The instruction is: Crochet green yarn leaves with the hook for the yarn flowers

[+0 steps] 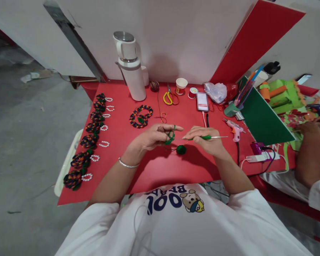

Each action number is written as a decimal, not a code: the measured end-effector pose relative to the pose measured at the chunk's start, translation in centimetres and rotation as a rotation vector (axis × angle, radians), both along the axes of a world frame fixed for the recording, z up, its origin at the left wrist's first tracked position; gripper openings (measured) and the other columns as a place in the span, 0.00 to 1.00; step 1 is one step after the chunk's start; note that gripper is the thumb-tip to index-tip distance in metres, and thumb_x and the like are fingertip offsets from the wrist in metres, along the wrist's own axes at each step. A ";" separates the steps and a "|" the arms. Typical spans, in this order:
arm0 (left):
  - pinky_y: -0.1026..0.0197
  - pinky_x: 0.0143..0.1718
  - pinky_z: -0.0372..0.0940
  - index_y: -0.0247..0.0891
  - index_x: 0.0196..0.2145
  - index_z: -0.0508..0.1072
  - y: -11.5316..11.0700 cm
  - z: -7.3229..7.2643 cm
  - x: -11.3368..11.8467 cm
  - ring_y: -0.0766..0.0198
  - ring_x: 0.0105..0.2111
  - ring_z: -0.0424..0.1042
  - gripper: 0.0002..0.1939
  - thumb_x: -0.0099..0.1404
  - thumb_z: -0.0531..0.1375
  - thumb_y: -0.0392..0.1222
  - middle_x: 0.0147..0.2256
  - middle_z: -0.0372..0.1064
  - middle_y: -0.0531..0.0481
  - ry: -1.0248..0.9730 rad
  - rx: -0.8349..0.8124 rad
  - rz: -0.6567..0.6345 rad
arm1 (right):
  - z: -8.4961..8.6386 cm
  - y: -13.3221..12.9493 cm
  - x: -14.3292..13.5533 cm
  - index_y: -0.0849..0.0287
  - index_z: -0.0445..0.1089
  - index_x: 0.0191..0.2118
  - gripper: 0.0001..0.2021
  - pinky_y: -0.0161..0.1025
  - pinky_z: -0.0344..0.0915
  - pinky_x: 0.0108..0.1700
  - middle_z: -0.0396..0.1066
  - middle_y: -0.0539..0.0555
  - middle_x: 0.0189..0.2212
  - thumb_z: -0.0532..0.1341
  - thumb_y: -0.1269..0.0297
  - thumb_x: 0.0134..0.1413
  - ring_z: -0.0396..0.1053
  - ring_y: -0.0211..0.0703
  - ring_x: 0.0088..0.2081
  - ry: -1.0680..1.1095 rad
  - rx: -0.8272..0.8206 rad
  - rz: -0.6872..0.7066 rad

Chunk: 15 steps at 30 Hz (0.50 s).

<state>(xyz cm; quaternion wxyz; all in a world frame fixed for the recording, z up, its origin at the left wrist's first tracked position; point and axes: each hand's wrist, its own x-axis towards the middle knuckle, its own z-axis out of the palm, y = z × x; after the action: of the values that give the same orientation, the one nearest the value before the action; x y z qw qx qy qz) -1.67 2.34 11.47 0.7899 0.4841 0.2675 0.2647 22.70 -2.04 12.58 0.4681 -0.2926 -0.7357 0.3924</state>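
Starting at the far left of the red desk [162, 170] with a column of dark, multicoloured braided bundles [89, 140], passing the pearl loops [104, 142] just beside them. Coming next to an upright white flask [133, 81] near the wall, a braided ring [132, 116] in front, a striped yarn ball [154, 86] at the back. Wearing a silver bangle [128, 165] on the left wrist, pinching a small green yarn piece [170, 139] in the left grip [150, 138] above the middle of the desk, stretching out the index finger under a green strand [174, 128]. Having a dark green ball [181, 149] just below, between the two hands. Seeing scissors [170, 93], a paper cup [181, 86], a thread spool [192, 93] and a phone [202, 101] behind. Closing the right grip [202, 132] around a green-handled hook [206, 137], pointing toward the green yarn piece; being unable to tell about contact at the tip. Continuing rightward past a plastic bag [217, 92], a pen holder [230, 110], a pink glue gun [236, 130], a power strip [261, 156] and a green board [266, 119], ending at another person's arm [308, 149].
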 end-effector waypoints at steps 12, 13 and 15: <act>0.66 0.21 0.57 0.32 0.54 0.78 -0.3 -0.4 0.8 0.72 0.21 0.63 0.32 0.49 0.73 0.38 0.28 0.69 0.54 0.003 0.024 0.087 | -3.4 -0.7 -2.0 0.50 0.83 0.39 0.17 0.45 0.76 0.44 0.82 0.54 0.36 0.64 0.44 0.62 0.78 0.45 0.39 0.147 -0.217 -0.207; 0.66 0.21 0.58 0.32 0.53 0.79 -0.4 -0.4 0.9 0.71 0.22 0.65 0.32 0.49 0.74 0.39 0.29 0.70 0.53 0.000 0.029 0.105 | -3.6 -0.8 -2.4 0.49 0.83 0.39 0.16 0.45 0.75 0.45 0.82 0.54 0.37 0.64 0.44 0.62 0.78 0.45 0.40 0.132 -0.171 -0.233; 0.66 0.23 0.61 0.32 0.52 0.79 -0.7 -0.6 1.2 0.70 0.23 0.67 0.31 0.48 0.75 0.39 0.28 0.72 0.52 -0.003 0.040 0.151 | -3.6 -1.1 -3.0 0.47 0.83 0.40 0.15 0.47 0.75 0.48 0.81 0.55 0.39 0.65 0.44 0.61 0.77 0.46 0.43 0.064 -0.044 -0.274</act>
<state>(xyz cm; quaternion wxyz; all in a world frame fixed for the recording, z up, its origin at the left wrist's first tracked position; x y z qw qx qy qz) -0.47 1.67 10.91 0.7582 0.4778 0.2966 0.3298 19.74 -3.14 8.98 0.5341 -0.3877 -0.6648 0.3499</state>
